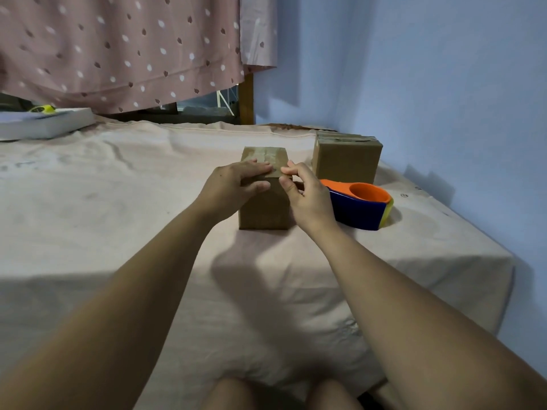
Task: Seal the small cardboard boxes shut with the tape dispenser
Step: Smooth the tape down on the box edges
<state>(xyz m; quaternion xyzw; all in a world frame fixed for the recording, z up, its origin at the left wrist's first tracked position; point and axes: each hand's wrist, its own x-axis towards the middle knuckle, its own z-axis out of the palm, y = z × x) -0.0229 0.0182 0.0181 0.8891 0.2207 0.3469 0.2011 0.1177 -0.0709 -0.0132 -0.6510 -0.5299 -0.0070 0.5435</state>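
Pink cloth surface [118, 202], blue wall [444, 84]; the near box [263, 208] stands centre, its tape strip [268, 157] running away from you across the top. Your left hand [233, 184] presses flat on the near top edge with straight fingers, while your right hand [305, 193] pinches that edge with thumb and forefinger, probably on the strip's tail. The tape dispenser [361, 208] lies just right of the right hand, long axis left-right, narrow orange end pointing at the box.
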